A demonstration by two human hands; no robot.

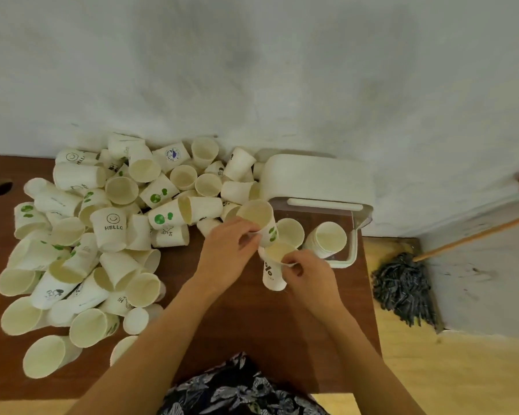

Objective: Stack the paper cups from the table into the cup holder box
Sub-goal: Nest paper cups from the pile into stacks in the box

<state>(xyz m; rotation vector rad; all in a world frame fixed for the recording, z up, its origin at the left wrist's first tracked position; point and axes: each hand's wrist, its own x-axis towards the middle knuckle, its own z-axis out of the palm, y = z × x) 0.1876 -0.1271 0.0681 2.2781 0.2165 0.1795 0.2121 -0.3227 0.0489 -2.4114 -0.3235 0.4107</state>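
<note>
Centrally, left hand (228, 247) grips a green-printed white paper cup (261, 220); right hand (307, 272) pinches a percent-marked white paper cup (271, 272); clear cup holder box (346, 250) at two o'clock.

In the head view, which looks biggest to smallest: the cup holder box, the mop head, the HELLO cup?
1. cup holder box
2. mop head
3. HELLO cup
Box and mop head look close in size; the order is unsure.

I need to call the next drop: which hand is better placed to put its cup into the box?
Probably left. The left hand holds its cup right by the box; the right hand holds another lower, nearer the person.
</note>
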